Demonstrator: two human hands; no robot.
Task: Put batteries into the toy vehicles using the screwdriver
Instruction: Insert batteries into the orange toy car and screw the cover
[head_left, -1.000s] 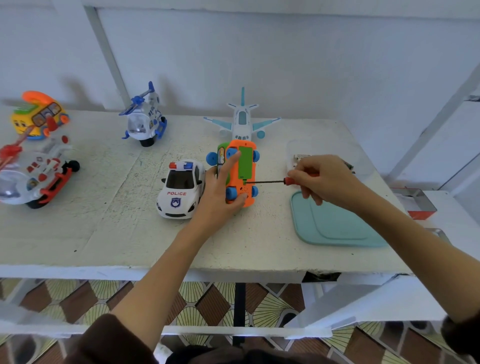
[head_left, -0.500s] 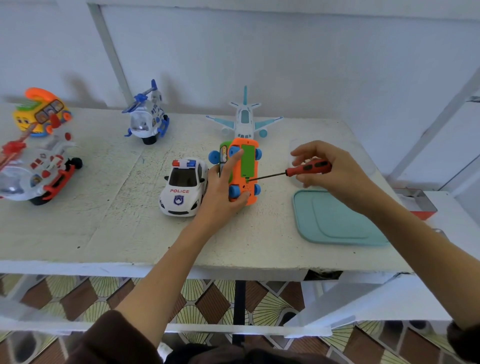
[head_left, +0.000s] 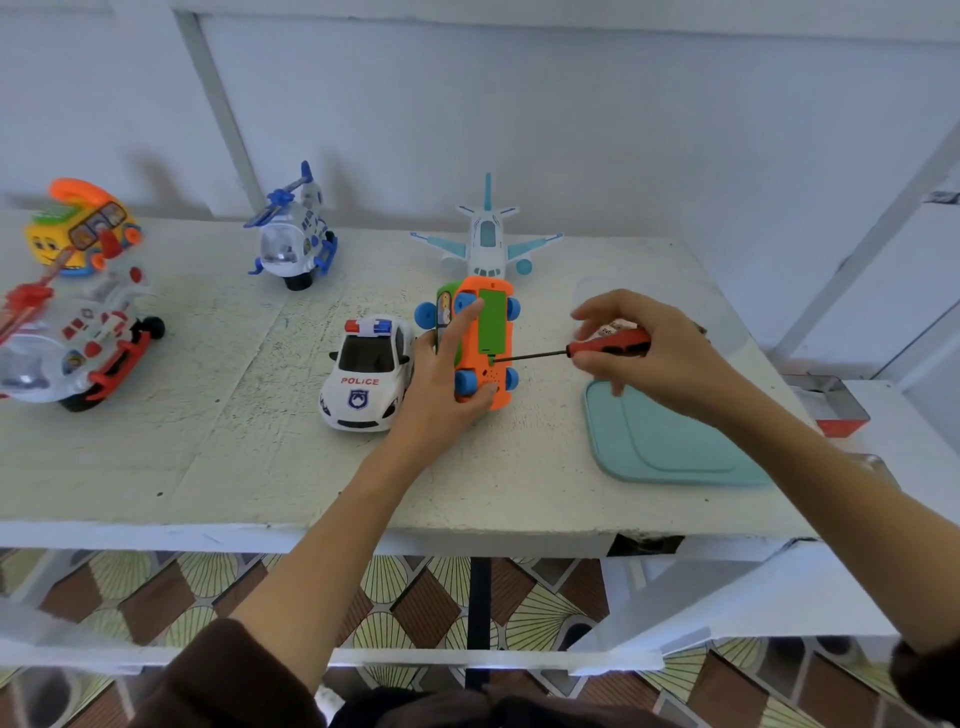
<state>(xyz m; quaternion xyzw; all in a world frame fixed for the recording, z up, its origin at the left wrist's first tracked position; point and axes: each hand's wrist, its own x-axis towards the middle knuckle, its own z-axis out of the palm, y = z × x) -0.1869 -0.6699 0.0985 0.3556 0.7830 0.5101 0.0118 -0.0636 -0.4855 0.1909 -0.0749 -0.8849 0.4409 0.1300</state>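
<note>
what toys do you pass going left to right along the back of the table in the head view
yellow bus → blue helicopter → airplane

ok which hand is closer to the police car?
Left. The left hand grips the orange toy car right beside the police car, almost touching its side. The right hand holds the screwdriver farther right, beyond the orange toy.

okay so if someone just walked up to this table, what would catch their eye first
Mid-table, the left hand grips an orange toy car tipped on its side while the right hand holds a red screwdriver, tip at its green cover. A police car sits just left.
</note>
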